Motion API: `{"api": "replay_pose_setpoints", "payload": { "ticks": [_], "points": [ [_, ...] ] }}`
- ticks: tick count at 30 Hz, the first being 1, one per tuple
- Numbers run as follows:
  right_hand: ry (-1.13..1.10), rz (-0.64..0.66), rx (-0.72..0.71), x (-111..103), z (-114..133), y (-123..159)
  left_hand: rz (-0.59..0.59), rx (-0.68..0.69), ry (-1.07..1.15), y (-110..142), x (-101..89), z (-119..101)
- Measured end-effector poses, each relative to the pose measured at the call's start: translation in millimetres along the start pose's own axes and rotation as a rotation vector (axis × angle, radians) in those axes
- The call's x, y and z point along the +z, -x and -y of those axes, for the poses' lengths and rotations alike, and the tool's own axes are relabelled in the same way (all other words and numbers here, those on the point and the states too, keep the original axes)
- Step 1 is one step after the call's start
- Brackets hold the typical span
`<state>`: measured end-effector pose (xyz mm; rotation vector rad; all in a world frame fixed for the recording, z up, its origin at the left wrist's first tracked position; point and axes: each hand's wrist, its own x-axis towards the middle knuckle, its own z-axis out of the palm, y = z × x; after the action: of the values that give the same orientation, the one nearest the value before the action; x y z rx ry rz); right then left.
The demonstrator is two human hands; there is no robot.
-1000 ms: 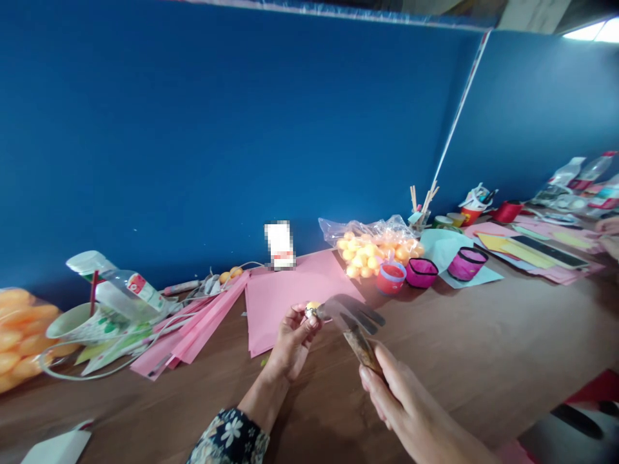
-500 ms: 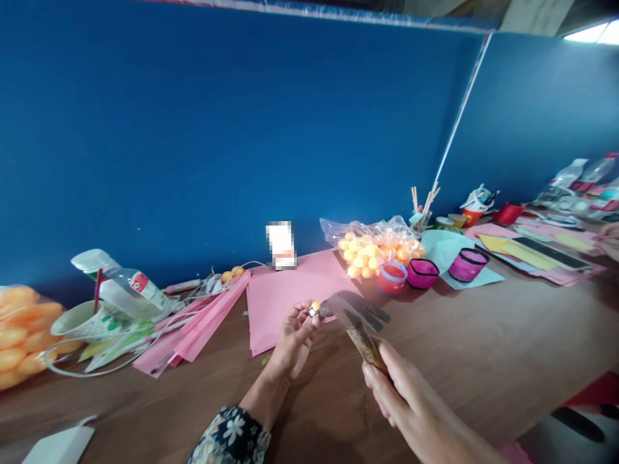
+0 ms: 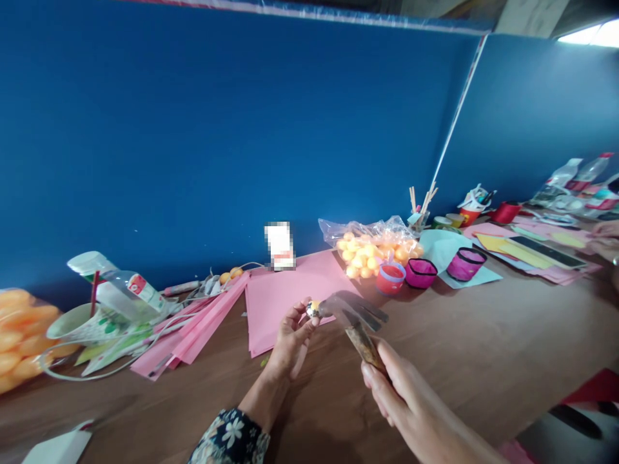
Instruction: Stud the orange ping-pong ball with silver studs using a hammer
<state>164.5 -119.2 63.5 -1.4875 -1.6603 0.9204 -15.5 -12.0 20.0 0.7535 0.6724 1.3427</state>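
My left hand (image 3: 290,338) is raised over the brown table (image 3: 483,348) and pinches a small round yellow-and-silver object (image 3: 313,308) between thumb and fingertips. My right hand (image 3: 406,406) grips the wooden handle of a hammer (image 3: 355,319). The hammer's metal head, blurred, is right against the small object. A pink paper sheet (image 3: 285,293) lies on the table just behind both hands.
A plastic bag of orange balls (image 3: 374,248) sits behind, with a red cup (image 3: 391,278) and two pink cups (image 3: 420,272) beside it. Stacked pink papers (image 3: 198,328), a tipped bottle (image 3: 120,287) and cables lie left. Another person's hand (image 3: 607,235) shows far right. A blue wall (image 3: 242,129) backs the table.
The hammer head shifts slightly against the small object between frames; both hands stay in nearly the same place.
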Motion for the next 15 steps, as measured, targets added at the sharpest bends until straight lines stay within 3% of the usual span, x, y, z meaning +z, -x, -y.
{"api": "replay_pose_setpoints", "payload": {
  "ticks": [15],
  "points": [
    [-0.055,0.005,0.04,-0.6,-1.9,-0.5,0.045,-0.117,0.06,3.9,4.0,-3.3]
  ]
}}
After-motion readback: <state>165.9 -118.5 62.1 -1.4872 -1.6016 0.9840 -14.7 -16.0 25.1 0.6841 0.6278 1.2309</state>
